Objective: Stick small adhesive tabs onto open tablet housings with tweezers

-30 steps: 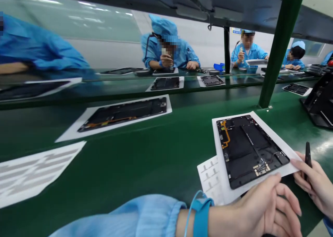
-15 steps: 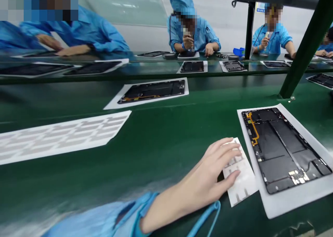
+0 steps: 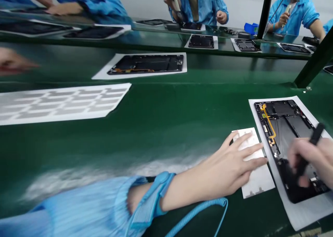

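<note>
Your left hand [image 3: 231, 164] lies open, fingers spread on a white label sheet [image 3: 256, 179]; your right hand [image 3: 309, 157] grips a black tool [image 3: 313, 141] over a tablet housing [image 3: 283, 126], at the frame's right edge.

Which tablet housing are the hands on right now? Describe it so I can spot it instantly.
On the green workbench, go to the near right corner, below the green post. An open black tablet housing lies there on a white paper sheet. Unlike the farther housing, it has the right hand over it, holding a black tool, and the left hand beside it.
</note>
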{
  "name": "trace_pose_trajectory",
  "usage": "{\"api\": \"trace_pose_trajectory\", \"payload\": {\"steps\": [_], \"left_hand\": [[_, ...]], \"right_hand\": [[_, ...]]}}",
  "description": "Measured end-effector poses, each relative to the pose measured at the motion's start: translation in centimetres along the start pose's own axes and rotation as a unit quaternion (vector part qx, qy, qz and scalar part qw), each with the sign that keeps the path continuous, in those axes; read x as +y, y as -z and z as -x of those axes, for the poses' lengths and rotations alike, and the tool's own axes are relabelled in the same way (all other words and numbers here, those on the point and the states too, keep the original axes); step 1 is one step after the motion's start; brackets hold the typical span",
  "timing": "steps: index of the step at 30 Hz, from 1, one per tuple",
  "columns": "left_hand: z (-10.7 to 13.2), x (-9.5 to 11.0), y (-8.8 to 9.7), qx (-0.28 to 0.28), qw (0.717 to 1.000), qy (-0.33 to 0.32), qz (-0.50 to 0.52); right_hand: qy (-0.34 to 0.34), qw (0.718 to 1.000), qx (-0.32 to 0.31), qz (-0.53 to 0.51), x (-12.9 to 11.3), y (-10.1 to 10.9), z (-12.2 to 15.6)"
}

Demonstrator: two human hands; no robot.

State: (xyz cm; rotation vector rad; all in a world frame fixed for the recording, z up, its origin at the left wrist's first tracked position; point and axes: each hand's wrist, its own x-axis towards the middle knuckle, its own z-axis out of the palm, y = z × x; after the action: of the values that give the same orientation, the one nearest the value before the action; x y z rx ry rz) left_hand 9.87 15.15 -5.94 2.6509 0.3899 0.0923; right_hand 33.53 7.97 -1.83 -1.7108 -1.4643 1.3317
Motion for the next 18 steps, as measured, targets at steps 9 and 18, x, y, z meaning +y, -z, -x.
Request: {"api": "trace_pose_trajectory", "payload": {"steps": [9, 18], "left_hand": [[0.1, 0.1, 0.1, -0.003, 1.000, 0.007, 0.000], [0.1, 0.3, 0.4, 0.001, 0.998, 0.019, 0.058]], "right_hand": [[0.063, 0.978, -0.167, -0.110, 0.4, -4.0, -3.0], [0.153, 0.982, -0.110, 0.020, 0.2, -4.3, -2.5]]}}
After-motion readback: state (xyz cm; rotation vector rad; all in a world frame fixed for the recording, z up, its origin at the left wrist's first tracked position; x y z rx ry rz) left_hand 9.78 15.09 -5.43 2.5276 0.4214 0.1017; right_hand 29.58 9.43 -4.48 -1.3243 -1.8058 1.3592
